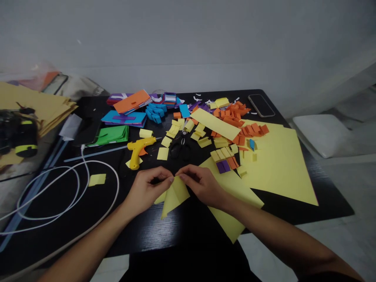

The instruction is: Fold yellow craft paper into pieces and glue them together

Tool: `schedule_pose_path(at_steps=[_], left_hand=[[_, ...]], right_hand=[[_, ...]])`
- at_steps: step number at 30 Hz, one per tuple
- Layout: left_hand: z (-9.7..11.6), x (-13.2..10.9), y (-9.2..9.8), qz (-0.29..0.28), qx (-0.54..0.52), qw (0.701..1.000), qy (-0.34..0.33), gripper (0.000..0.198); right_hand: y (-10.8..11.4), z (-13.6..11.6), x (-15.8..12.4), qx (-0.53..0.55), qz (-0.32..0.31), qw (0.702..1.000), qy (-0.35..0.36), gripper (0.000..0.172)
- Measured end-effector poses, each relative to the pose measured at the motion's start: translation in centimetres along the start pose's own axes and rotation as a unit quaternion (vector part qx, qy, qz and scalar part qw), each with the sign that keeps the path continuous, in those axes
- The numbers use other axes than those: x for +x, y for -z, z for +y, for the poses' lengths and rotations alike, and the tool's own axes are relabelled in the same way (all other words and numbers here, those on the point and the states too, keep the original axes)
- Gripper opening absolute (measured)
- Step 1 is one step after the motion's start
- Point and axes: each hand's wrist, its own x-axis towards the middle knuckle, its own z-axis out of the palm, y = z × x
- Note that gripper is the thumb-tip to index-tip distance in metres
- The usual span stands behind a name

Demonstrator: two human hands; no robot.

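Near the table's front edge, my left hand (151, 188) and my right hand (202, 184) pinch the upper edge of a folded piece of yellow paper (175, 197) between thumbs and fingers. The paper hangs below my fingertips with a crease down it. Just beyond my hands lie black-handled scissors (180, 149). A yellow glue gun (139, 150) rests on its side to the left of them. Under my right forearm is a yellow sheet (232, 192). Small folded yellow paper pieces (173, 129) are scattered behind the scissors.
A large yellow sheet (279, 168) covers the right side, below a phone (261, 105). Orange folded pieces (235, 113) and blue folded pieces (155, 112) are heaped at the back. A green paper stack (113, 135) and a looped white cable (117, 182) lie on the left.
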Motion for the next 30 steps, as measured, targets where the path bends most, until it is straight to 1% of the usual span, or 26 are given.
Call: schedule_pose_path(at_steps=[6,11,14,17,22,26,30], left_hand=[[0.0,0.0,0.0,0.004,-0.023,1.0,0.018,0.019],[0.2,0.1,0.2,-0.036,-0.036,0.998,0.041,0.025],[0.3,0.3,0.5,-0.038,-0.049,0.997,0.053,0.03],[0.3,0.3,0.7,-0.047,-0.045,0.996,0.054,0.026],[0.0,0.3,0.7,-0.086,-0.019,0.995,0.047,0.023],[0.1,0.4,0.9,-0.14,-0.006,0.99,0.03,0.023],[0.2,0.4,1.1,-0.183,-0.03,0.981,0.054,0.021]], right_hand=[[-0.2,0.2,0.0,0.011,0.007,1.0,-0.016,0.017],[-0.1,0.2,0.1,-0.018,0.008,1.0,-0.014,0.015],[0.0,0.1,0.2,-0.011,0.01,1.0,-0.017,0.017],[0.1,0.1,0.2,-0.01,0.003,1.0,-0.019,0.018],[0.0,0.1,0.2,0.002,-0.017,0.999,-0.03,0.016],[0.0,0.3,0.3,0.047,-0.026,0.997,-0.053,0.014],[0.0,0.3,0.4,0.074,-0.039,0.994,-0.07,0.014]])
